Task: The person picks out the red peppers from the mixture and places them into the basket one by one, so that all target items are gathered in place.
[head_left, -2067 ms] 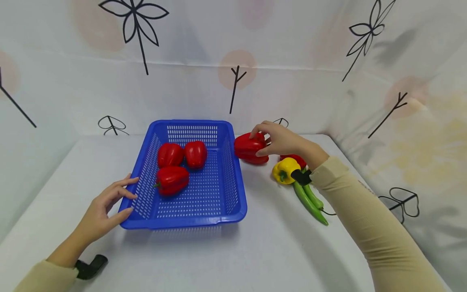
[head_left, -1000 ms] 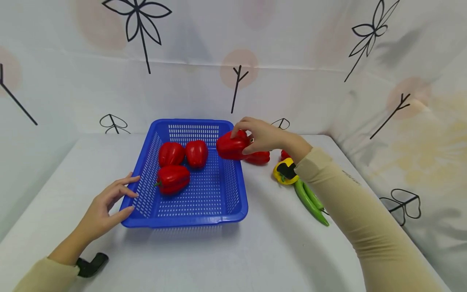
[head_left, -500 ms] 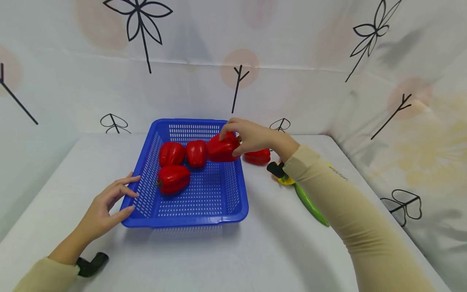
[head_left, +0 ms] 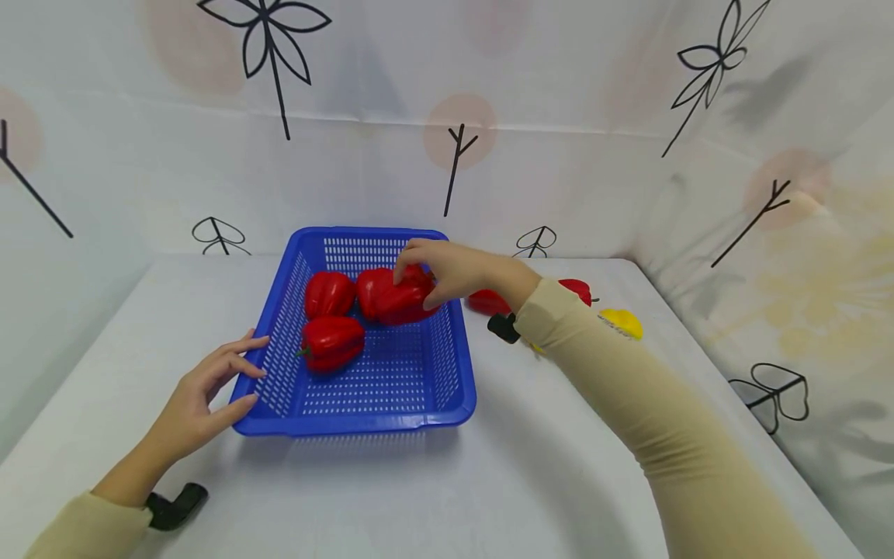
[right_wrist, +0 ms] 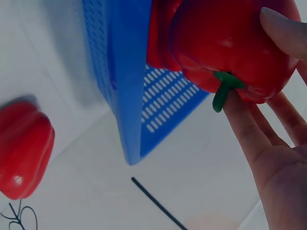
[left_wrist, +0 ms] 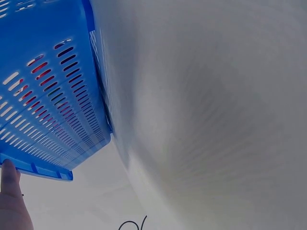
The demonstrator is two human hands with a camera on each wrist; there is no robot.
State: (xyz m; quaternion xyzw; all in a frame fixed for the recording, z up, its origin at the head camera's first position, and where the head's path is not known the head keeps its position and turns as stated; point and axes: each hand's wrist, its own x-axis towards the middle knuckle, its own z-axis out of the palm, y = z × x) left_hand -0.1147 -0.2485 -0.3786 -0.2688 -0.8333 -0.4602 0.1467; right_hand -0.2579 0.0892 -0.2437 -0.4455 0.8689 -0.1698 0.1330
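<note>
My right hand [head_left: 447,268] grips a red bell pepper [head_left: 407,298] inside the blue basket [head_left: 377,423], near its right wall. In the right wrist view the pepper's green stem [right_wrist: 224,91] points down between thumb and fingers. Three other red peppers lie in the basket: one at the left [head_left: 330,295], one in front [head_left: 332,343], and one partly covered by the held pepper [head_left: 370,286]. My left hand [head_left: 199,396] rests its fingertips on the basket's left rim, fingers spread and fairly straight. The left wrist view shows a finger [left_wrist: 9,184] at the slotted basket's rim.
Right of the basket, a red pepper [head_left: 487,302] lies on the white table [head_left: 447,497]. Another red pepper [head_left: 576,289] and a yellow one [head_left: 624,322] show past the right sleeve [head_left: 628,396], which hides the rest. A patterned cloth [head_left: 559,155] hangs behind.
My right hand has carried the red pepper from the table over the basket's right rim, leftward and down beside the others. The left hand has stayed on the rim.
</note>
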